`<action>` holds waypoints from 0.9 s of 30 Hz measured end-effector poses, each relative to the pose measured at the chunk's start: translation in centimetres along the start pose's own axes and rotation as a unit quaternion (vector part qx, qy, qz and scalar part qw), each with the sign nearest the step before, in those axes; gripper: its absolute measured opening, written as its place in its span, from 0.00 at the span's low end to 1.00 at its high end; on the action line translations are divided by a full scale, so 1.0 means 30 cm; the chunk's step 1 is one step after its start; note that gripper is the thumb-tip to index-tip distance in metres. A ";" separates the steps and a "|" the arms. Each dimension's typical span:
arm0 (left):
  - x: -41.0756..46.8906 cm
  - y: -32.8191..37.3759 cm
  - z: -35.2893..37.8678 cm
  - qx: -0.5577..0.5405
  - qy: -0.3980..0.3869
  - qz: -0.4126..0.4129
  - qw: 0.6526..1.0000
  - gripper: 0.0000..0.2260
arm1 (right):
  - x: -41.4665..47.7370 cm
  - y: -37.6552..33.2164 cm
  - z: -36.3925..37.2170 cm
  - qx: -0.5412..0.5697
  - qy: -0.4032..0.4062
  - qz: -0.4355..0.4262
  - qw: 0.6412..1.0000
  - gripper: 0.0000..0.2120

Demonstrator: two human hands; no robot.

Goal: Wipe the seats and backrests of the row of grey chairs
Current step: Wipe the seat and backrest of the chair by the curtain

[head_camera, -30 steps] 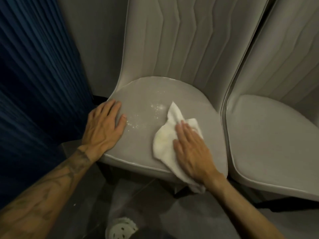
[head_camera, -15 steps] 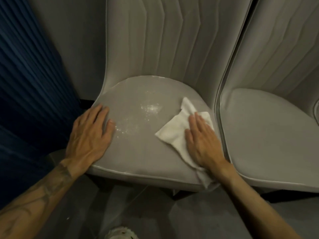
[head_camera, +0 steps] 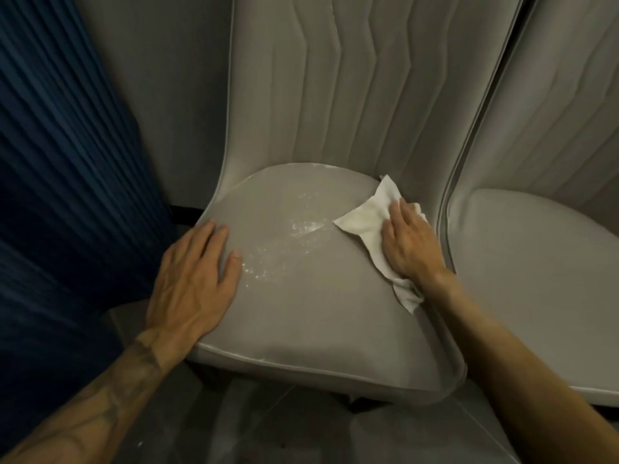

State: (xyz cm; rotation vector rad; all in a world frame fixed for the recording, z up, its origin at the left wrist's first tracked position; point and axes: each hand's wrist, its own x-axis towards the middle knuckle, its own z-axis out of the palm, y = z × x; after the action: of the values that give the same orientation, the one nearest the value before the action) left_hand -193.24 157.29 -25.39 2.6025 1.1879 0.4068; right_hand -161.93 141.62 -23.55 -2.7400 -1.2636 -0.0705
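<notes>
A grey chair seat (head_camera: 311, 309) fills the middle, with a ribbed grey backrest (head_camera: 351, 95) rising behind it. Wet droplets (head_camera: 301, 229) glisten on the seat's centre. My right hand (head_camera: 407, 244) presses flat on a white cloth (head_camera: 361, 219) at the seat's far right, close to the backrest. The cloth's lower corner sticks out below my wrist. My left hand (head_camera: 192, 283) rests flat with straight fingers on the seat's left front edge.
A second grey chair (head_camera: 536, 262) stands tight against the right side. A dark blue pleated curtain (head_camera: 60, 162) hangs at the left, and a grey wall (head_camera: 160, 95) lies behind. Dark floor (head_camera: 268, 430) shows below the seat.
My right hand has slid the cloth from the seat's front right toward the back right corner. My left hand has stayed on the left edge.
</notes>
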 end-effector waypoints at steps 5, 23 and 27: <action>0.003 -0.003 0.011 0.000 -0.001 -0.002 1.000 0.31 | 0.037 -0.167 0.038 0.001 0.014 -0.043 0.999 0.21; 0.000 -0.004 0.015 0.003 0.002 -0.013 1.000 0.31 | 0.020 -0.102 0.028 0.038 -0.003 -0.143 0.989 0.25; 0.003 -0.004 0.013 -0.003 0.001 -0.020 1.000 0.32 | 0.097 0.014 0.023 -0.015 0.015 -0.023 1.000 0.22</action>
State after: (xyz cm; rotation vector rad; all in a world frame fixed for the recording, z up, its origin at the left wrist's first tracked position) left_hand -193.12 157.40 -25.79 2.5691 1.2349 0.4051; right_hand -159.71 143.63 -23.99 -2.7234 -1.3285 -0.1361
